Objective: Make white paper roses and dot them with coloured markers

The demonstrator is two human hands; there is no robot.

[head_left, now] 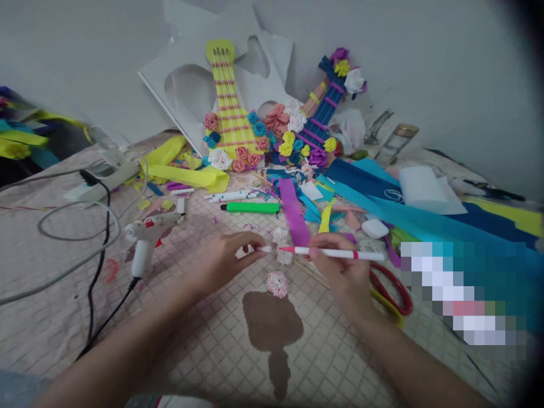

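Observation:
My right hand (346, 277) is closed around a white felt-tip pen (340, 253) with a red ring. Its pink tip is bare and points left. My left hand (232, 255) pinches a small white pen cap (266, 249) just short of that tip; the two are apart. Directly behind the tip lies crumpled white paper (281, 239). Below, between my wrists, a white paper flower with red specks (277, 284) rests on the table, touching or nearly touching a brown guitar-shaped piece (272, 323).
A glue gun (148, 238) and its cable stand left. Scissors (393, 292) lie by my right wrist. Behind are a green marker (250, 208), paper scraps, a yellow paper guitar (229, 107) and a blue one (325, 116). Blue crepe paper (425, 221) covers the right side.

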